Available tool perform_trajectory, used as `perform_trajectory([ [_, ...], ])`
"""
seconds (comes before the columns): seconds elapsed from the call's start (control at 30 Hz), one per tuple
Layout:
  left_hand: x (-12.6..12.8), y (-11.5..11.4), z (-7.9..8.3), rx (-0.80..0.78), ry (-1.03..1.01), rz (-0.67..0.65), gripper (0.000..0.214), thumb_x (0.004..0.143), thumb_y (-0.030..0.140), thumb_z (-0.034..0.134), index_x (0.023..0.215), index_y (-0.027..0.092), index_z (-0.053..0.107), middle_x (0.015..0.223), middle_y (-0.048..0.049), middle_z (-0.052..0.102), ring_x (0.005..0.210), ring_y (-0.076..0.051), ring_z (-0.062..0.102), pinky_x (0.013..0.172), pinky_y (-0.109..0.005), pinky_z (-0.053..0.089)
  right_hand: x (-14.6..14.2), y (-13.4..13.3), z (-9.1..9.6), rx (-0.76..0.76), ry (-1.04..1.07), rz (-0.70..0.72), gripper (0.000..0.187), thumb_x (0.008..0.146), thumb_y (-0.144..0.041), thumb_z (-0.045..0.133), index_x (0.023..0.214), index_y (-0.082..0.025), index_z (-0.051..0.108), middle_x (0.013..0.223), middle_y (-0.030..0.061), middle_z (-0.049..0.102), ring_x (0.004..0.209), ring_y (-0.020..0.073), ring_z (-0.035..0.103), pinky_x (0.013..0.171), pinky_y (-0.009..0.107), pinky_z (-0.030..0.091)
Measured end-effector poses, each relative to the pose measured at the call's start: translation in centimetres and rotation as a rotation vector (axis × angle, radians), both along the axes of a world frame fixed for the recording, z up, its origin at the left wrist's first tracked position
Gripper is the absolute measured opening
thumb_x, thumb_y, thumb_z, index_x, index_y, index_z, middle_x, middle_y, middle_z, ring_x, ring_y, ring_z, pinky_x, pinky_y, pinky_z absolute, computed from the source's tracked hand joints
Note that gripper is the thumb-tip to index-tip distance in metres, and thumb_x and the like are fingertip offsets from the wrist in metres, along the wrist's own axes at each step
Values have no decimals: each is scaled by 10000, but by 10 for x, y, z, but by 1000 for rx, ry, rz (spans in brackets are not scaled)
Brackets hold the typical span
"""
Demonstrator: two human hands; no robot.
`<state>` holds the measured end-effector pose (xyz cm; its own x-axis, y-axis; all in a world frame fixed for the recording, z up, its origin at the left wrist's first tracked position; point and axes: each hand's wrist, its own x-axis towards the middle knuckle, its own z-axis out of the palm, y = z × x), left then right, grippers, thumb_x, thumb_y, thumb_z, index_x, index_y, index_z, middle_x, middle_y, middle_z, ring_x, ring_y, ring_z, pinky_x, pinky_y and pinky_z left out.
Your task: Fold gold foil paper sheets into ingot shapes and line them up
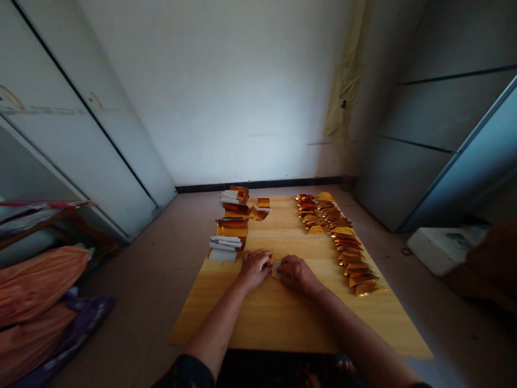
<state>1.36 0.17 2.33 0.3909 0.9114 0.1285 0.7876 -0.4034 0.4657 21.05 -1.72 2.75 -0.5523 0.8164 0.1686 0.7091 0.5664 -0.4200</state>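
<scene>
Near the middle of the wooden table (283,318), both hands work on one small sheet of gold foil paper (277,268), whose pale grey back shows between them. My left hand (257,268) has its fingers curled on the sheet's left edge. Opposite it, my right hand (299,274) grips the right side with bent fingers. The fingertips partly hide the sheet. Left of the hands lie curled stacks of gold foil sheets (232,229), some with the white side up. To the right stand rows of folded gold paper pieces (350,258).
A white wall (242,97) rises behind the table. Pale cabinets (81,118) stand at the left, with orange cloth (40,285) and a purple bag (86,318) below. At the right are a grey cabinet (416,118) and a white box (440,250) on the floor.
</scene>
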Motion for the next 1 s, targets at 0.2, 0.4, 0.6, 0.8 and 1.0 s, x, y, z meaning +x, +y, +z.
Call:
perform_trajectory([
  [0.2, 0, -4, 4, 19, -14, -8, 105, 762, 165, 545, 823, 229, 601, 1290, -20, 567, 1228, -199, 450, 1032, -448, 243, 10, 11, -14, 22, 109, 15, 166, 768, -231, 656, 930, -233, 690, 1037, 47, 608, 952, 174, 528, 827, 287, 381],
  [0.4, 0, -5, 6, 21, -1, -21, 81, 734, 214, 605, 813, 221, 588, 1300, -36, 557, 1233, -216, 447, 1036, -450, 253, 5, 13, -14, 60, 62, 6, 84, 810, -251, 614, 838, -227, 690, 965, 37, 616, 908, 167, 534, 765, 265, 371],
  [0.6, -3, -5, 10, -40, 7, -49, 116, 728, 264, 620, 832, 221, 592, 1320, -42, 539, 1261, -228, 422, 1048, -458, 247, 1, 19, -14, 66, 116, 125, 196, 870, -201, 500, 758, -184, 660, 831, 42, 596, 760, 128, 530, 703, 222, 390],
  [0.8, -5, -4, 11, -73, 10, -58, 159, 737, 317, 628, 858, 220, 596, 1342, -44, 518, 1281, -234, 397, 1072, -472, 214, -2, 22, -12, -45, 226, 181, 156, 820, -105, 489, 788, -174, 625, 822, 37, 598, 772, 128, 538, 725, 223, 429],
  [1.0, -3, -5, 12, -70, -5, -47, 144, 716, 287, 635, 840, 224, 597, 1332, -38, 527, 1275, -233, 402, 1070, -458, 221, 0, 25, -13, -53, 301, 197, 246, 755, -30, 468, 842, -184, 640, 887, 47, 629, 864, 140, 567, 795, 253, 448],
])
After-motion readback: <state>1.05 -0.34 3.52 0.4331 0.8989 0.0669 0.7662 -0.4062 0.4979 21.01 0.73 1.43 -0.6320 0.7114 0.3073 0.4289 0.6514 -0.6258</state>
